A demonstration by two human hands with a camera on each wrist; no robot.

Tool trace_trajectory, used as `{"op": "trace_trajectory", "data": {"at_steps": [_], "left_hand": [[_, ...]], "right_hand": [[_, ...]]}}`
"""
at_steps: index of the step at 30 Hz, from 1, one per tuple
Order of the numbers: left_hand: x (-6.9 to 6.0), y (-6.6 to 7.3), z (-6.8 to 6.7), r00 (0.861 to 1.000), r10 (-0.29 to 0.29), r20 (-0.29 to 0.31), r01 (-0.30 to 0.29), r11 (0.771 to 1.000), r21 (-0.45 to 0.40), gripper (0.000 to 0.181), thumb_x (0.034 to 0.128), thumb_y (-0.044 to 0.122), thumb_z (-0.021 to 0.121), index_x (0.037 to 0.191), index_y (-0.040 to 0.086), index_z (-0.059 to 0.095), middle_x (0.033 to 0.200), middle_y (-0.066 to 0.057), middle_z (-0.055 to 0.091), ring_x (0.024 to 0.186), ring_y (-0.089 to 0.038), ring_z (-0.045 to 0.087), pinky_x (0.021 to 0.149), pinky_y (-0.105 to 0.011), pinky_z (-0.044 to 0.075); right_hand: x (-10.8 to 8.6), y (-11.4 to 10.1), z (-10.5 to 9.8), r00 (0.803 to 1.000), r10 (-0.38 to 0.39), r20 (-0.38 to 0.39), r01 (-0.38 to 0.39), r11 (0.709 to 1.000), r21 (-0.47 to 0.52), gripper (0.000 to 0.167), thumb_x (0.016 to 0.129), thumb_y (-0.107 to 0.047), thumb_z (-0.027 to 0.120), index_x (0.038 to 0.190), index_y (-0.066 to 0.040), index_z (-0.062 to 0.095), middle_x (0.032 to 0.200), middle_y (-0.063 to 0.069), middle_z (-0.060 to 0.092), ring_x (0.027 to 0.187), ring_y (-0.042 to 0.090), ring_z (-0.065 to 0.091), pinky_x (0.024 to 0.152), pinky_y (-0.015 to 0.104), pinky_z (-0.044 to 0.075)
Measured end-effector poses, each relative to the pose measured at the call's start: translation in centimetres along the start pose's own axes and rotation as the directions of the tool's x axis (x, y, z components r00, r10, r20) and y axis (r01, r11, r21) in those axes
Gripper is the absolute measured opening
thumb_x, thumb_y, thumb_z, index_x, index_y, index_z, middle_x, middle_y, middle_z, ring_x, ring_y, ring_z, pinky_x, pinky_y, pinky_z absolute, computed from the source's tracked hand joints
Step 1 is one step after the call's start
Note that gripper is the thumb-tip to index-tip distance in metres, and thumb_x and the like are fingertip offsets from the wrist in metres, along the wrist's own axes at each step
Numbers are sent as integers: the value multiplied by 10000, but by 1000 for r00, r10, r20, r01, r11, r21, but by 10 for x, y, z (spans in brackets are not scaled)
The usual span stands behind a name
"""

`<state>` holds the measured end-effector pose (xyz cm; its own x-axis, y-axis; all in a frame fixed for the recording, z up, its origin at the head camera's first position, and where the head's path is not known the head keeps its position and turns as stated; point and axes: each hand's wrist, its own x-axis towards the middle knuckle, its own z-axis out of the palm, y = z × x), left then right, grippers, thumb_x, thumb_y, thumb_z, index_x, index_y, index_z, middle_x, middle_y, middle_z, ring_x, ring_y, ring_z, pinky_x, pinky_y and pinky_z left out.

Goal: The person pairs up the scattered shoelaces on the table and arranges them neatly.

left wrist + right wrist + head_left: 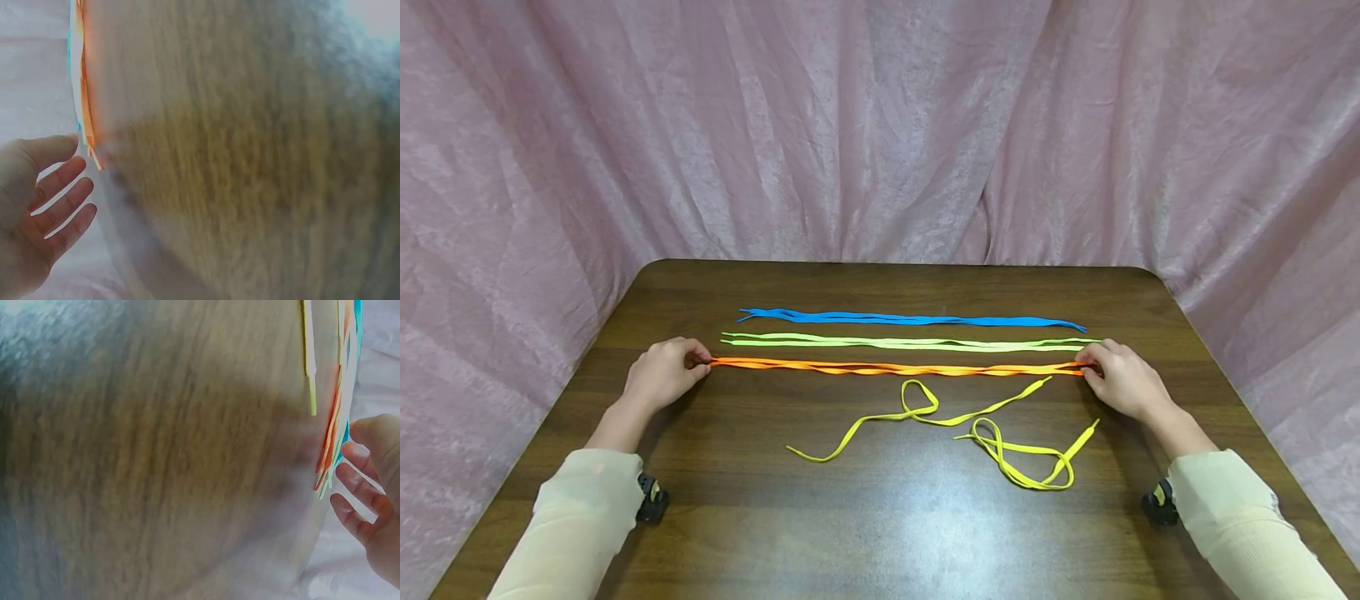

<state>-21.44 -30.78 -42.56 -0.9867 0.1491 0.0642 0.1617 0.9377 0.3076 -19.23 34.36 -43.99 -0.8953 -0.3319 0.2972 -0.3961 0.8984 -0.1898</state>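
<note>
Two orange shoelaces (pixel 895 368) stretch side by side across the wooden table. At their left end, the thumb and index finger of my left hand (pixel 666 369) pinch the tips. My right hand (pixel 1123 379) pinches the other end in the same way. The left wrist view shows orange tips (pixel 95 156) right by the thumb, with the other fingers (pixel 69 203) spread. In the right wrist view, orange laces (pixel 330 440) lie close to the thumb, with green tips near them. Nearer me, two loose yellow shoelaces (pixel 857 425) (pixel 1022 479) lie in loops.
Just beyond the orange pair, light green shoelaces (pixel 910 342) lie straight. Blue shoelaces (pixel 917 319) are laid parallel behind those. The brown table (pixel 775 533) ends at a pink curtain (pixel 880 133). A wrist camera (pixel 652 498) sits on each sleeve.
</note>
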Motion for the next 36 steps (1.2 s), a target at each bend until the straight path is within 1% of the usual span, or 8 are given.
{"op": "trace_trajectory", "data": {"at_steps": [5,10,16,21,25,29,32,36], "left_hand": [[-5,7,-4,999,36,-9,-36,999,6,136,811,188,673,937,139,671,885,-55,649,812,-254,613,602,-461,445],[-10,20,-7,997,80,-10,-80,996,25,172,808,193,683,966,125,672,953,-77,653,854,-287,618,641,-490,456],[-15,38,-7,992,128,5,-128,991,40,221,790,203,699,997,131,664,1023,-72,640,906,-337,621,659,-525,464],[-19,50,-5,984,175,41,-177,983,53,249,789,202,699,1022,130,652,1079,-78,625,981,-340,600,704,-535,467],[-22,59,-1,975,212,59,-216,974,62,267,786,204,706,1037,128,650,1106,-80,615,1011,-321,587,734,-521,470],[-25,69,5,961,267,66,-272,960,69,291,773,201,725,1045,130,650,1061,-61,619,985,-300,596,740,-488,480],[-28,77,10,946,317,63,-322,944,75,296,759,198,737,1034,133,650,1031,-52,621,963,-284,603,750,-466,483],[-31,88,16,928,367,61,-371,925,83,294,745,202,750,1013,135,651,1018,-38,619,954,-262,604,761,-442,483]], "right_hand": [[2,-8,-2,999,-39,-31,39,999,-4,224,714,-20,692,918,-100,648,831,66,585,755,280,562,606,457,456],[4,-15,-1,996,-83,-40,83,997,-2,249,714,-33,709,947,-104,657,877,67,600,800,297,572,638,468,463],[8,-24,0,984,-179,-26,180,983,26,275,707,-38,733,967,-87,655,932,73,612,860,302,583,730,462,462],[9,-34,3,968,-248,26,246,968,53,294,717,-37,738,993,-75,647,945,63,611,874,260,582,752,441,467],[8,-42,6,959,-272,83,266,961,74,291,736,-47,731,1013,-93,656,974,42,612,922,247,580,772,430,472],[8,-48,10,945,-300,128,293,953,73,296,736,-62,736,1016,-118,656,974,24,597,916,227,569,755,403,472],[8,-51,13,939,-317,136,310,948,66,298,730,-74,743,1009,-129,652,964,10,587,898,204,564,734,383,469],[10,-54,16,932,-343,118,337,939,67,290,720,-78,751,986,-132,651,938,3,586,867,185,556,722,368,465]]}}
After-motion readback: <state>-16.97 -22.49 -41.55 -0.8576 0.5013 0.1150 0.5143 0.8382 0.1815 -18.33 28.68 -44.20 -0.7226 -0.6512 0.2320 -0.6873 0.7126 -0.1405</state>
